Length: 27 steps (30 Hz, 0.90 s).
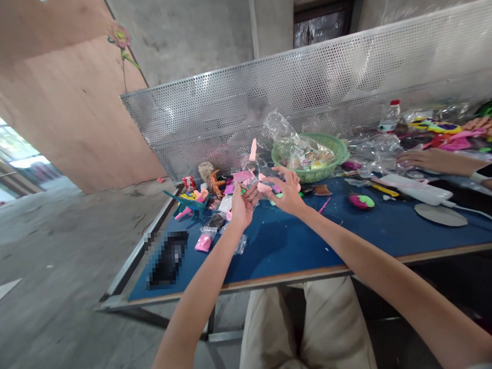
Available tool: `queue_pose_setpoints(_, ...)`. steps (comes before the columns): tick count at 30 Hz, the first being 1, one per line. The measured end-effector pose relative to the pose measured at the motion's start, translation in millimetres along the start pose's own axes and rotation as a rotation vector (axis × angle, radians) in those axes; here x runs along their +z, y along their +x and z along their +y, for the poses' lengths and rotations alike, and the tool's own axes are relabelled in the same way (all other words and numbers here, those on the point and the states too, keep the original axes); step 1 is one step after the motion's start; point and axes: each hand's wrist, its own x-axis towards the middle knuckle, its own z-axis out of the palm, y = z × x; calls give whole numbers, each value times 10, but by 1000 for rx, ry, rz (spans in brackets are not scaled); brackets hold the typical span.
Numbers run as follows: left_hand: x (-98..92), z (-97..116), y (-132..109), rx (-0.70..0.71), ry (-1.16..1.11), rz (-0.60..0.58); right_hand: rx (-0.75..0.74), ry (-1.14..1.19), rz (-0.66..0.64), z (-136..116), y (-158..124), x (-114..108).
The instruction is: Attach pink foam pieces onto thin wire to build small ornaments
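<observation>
Both my arms reach out over a blue table [297, 247]. My right hand [286, 191] pinches a small pink piece of clay [264, 187] between thumb and fingers. My left hand [242, 205] is cupped just left of it, fingers curled, touching or almost touching the same pink piece; what it holds I cannot make out. Just behind the hands lie pink, green and purple clay bits and small clear bags [246, 179]. A teal clay dinosaur [192, 203] stands to the left.
A green basket [335, 164] with a clear plastic bag stands behind my right hand. A pink-and-green clay lump [361, 202], a grey disc [440, 215] and a white device [417, 190] lie right. Another person's hand [422, 159] with a watch rests far right. A perforated metal screen [307, 89] backs the table.
</observation>
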Motion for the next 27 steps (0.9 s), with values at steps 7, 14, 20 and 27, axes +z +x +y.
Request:
queue_pose_setpoints(7,-2,37,13,10,-67,48,26,247,-106,140,43,1)
queue_pose_setpoints(14,38,14,-54,60,-20,-71,69,372,-76,84,50,-42)
queue_pose_setpoints(20,42,24,-52,-5,-17,-68,-18,388,-59,92,67,-107)
queue_pose_setpoints(27,7,-4,-29,14,-13,-110,32,477,-23,109,66,-81)
